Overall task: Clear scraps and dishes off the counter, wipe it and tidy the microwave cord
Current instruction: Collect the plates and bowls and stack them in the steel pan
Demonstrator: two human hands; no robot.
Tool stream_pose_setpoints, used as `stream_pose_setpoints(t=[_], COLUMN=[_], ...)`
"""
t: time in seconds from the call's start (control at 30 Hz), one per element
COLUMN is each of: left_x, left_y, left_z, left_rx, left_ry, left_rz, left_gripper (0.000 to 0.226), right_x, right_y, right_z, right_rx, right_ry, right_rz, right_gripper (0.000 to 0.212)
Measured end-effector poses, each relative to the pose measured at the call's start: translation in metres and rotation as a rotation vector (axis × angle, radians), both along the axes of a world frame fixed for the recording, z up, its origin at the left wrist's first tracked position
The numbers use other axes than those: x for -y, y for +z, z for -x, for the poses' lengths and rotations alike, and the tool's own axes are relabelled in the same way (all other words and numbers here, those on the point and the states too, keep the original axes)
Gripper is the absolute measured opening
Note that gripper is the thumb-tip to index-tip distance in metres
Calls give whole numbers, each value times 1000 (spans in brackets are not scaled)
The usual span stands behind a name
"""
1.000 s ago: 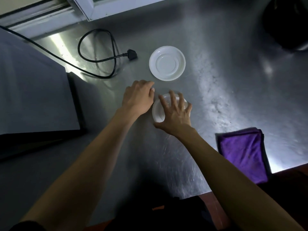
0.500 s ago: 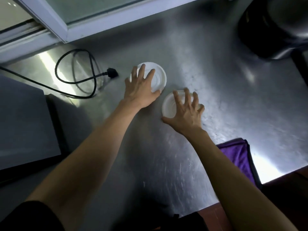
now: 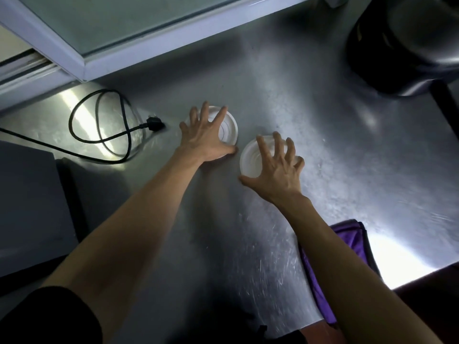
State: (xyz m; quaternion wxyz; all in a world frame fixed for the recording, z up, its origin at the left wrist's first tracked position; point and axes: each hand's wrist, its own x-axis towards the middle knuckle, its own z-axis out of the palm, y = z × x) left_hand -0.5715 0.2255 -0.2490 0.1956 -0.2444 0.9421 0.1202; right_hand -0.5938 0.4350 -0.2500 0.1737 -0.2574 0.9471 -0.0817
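- Spreading over the two white dishes, both hands look about to lift: the left hand (image 3: pixel 206 135) lies with straight splayed fingers over the saucer (image 3: pixel 229 126), thumb tip at its near rim, nothing curled round it yet.
- The right hand (image 3: pixel 275 170) claws over the small bowl (image 3: pixel 250 155), fingertips bent toward the far rim; whether they actually clasp it I cannot tell, so I would call it hovering rather than holding.
- A top-down pinch on smooth dishes could slip, I reckon, and either piece might clatter on the steel counter (image 3: pixel 323 150).
- The dishes sit just beside each other near the counter's middle; lifting one carelessly may knock the other.
- The black cord (image 3: pixel 99 125) lies looped to the left, its plug (image 3: pixel 155 125) near the saucer, so a sweeping left wrist could drag it.
- The purple cloth (image 3: pixel 347 247) waits near the front edge, partly under the right forearm; an elbow pulling back might push it off.
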Motion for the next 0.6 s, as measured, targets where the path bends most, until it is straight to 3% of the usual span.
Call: stream_pose_setpoints(t=[0.6], left_x=[-37], left_y=[47], left_z=[-50], left_rx=[-142], left_ry=[-14], left_rz=[72], left_gripper=[111], right_x=[-21], right_y=[42], right_z=[-4], right_rx=[-52], right_ry=[12], right_rz=[11], right_gripper=[108])
